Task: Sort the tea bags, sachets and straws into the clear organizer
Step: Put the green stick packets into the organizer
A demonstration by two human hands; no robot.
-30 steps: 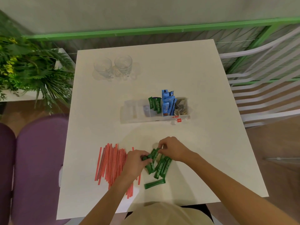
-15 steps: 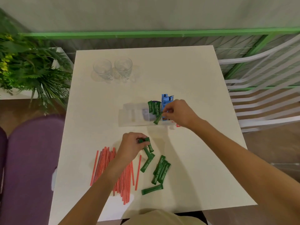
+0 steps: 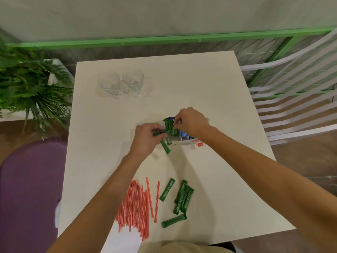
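The left hand (image 3: 145, 137) is closed around a few green sachets (image 3: 165, 146), just at the front of the clear organizer (image 3: 187, 142). The right hand (image 3: 191, 123) pinches the standing sachets (image 3: 170, 126) in its middle compartment; blue sachets (image 3: 184, 134) stand beside. Red straws (image 3: 135, 205) and loose green sachets (image 3: 183, 198) lie near the table (image 3: 218, 88) front edge.

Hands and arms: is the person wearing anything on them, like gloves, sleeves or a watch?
No. The left hand and the right hand are both bare, with no gloves, rings or watch that can be seen. Both forearms are bare too, with no sleeves in view. A bit of beige clothing shows at the bottom edge.
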